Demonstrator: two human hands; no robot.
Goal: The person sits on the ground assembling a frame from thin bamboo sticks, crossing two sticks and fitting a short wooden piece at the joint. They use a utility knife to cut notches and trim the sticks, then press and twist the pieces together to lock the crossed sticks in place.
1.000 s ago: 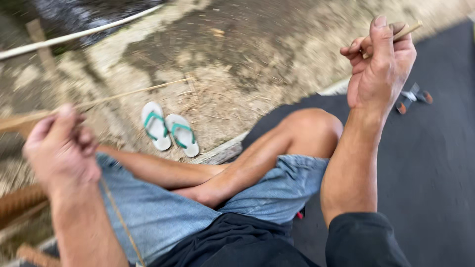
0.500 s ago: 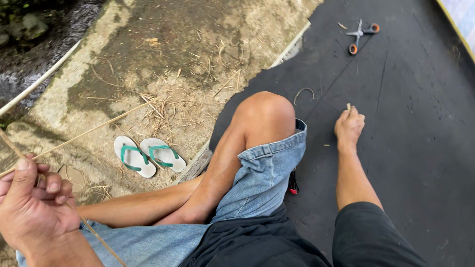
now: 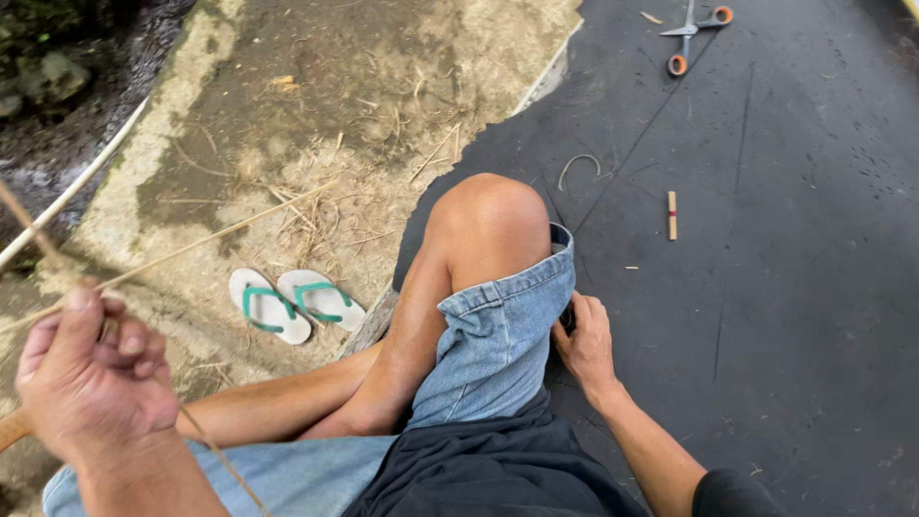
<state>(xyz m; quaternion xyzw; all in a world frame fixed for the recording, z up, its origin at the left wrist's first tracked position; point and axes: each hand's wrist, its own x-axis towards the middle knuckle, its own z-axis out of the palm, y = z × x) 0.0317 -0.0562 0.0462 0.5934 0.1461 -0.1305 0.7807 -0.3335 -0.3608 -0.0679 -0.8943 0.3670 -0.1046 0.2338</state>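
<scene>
Bamboo strips [image 3: 172, 254], thin and pale, run from the person's left hand [image 3: 91, 378] up and away over the dirt ground [image 3: 316, 105]; that hand is clenched around them near the lower left, thumb pressed on top, with one strip trailing down past the wrist. The person sits with legs crossed, one bare knee [image 3: 488, 215] raised in the middle, wearing denim shorts [image 3: 498, 325] and a dark shirt. Their right hand [image 3: 584, 345] rests low beside the hem of the shorts, on the black mat [image 3: 785, 287], fingers curled toward something small and dark there; I cannot tell whether it grips it. A short bamboo stick [image 3: 672, 214] lies alone on the mat, well apart from that hand. Farther up the mat lie scissors [image 3: 694, 33] with orange handles. On the dirt, just left of the knee, sit a pair of white sandals [image 3: 292, 302] with green straps.
</scene>
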